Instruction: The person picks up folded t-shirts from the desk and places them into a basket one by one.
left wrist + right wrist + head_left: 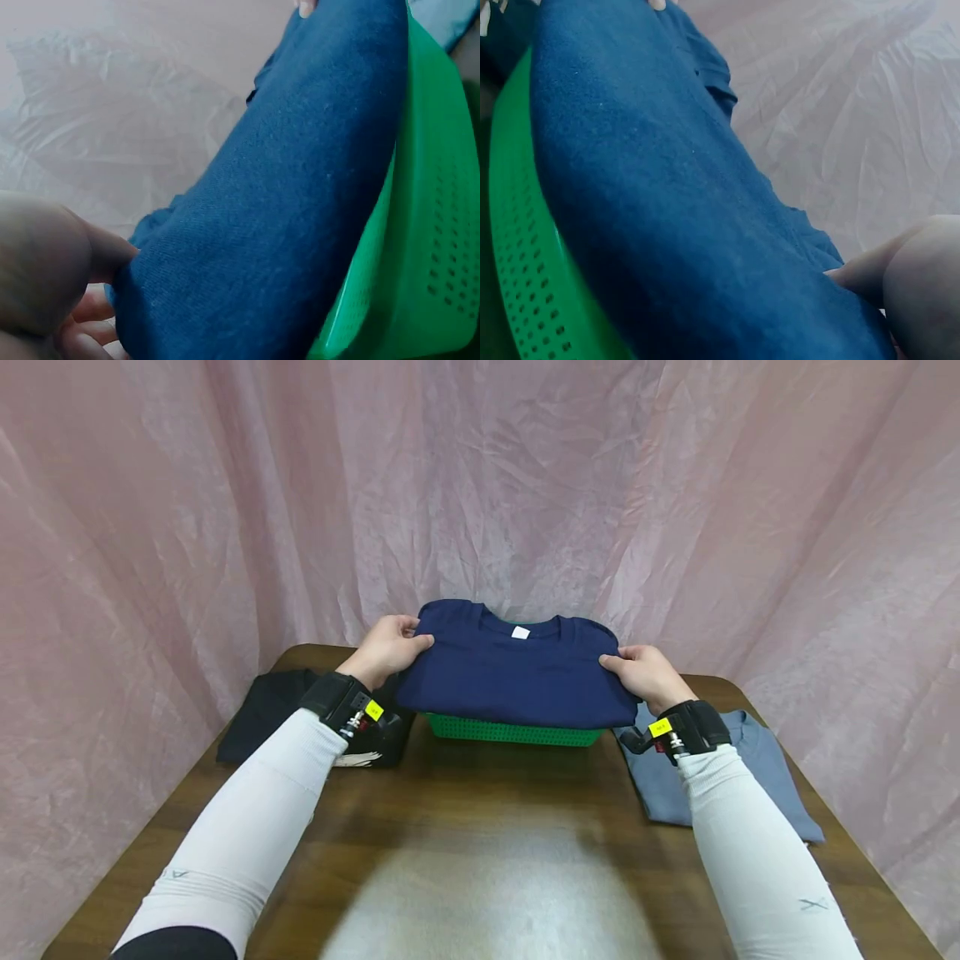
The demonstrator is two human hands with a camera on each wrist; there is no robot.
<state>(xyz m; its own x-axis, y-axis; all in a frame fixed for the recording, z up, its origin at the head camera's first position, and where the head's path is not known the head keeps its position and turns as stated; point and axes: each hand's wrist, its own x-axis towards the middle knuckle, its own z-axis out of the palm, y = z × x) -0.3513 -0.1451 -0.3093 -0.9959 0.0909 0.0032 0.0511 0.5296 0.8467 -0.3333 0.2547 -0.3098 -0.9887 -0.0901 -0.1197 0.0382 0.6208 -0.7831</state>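
Note:
A folded navy T-shirt [517,677] with a white neck label spans the space between both hands, over a green perforated basket [513,732]. My left hand [388,647] pinches the shirt's left edge, thumb on top and fingers beneath. On the opposite edge my right hand [647,675] pinches the cloth the same way. The left wrist view shows the shirt [262,195] overlapping the basket's rim, with the basket wall [431,225] beside it. In the right wrist view the thumb presses on the shirt [682,195] near its edge. Most of the basket's inside is hidden under the cloth.
A folded black garment [262,714] with a white print lies on the wooden table [480,827] at left, partly behind the left forearm. A folded grey-blue garment [765,768] lies at right, partly under the right forearm. Pink curtains [525,485] hang behind the table.

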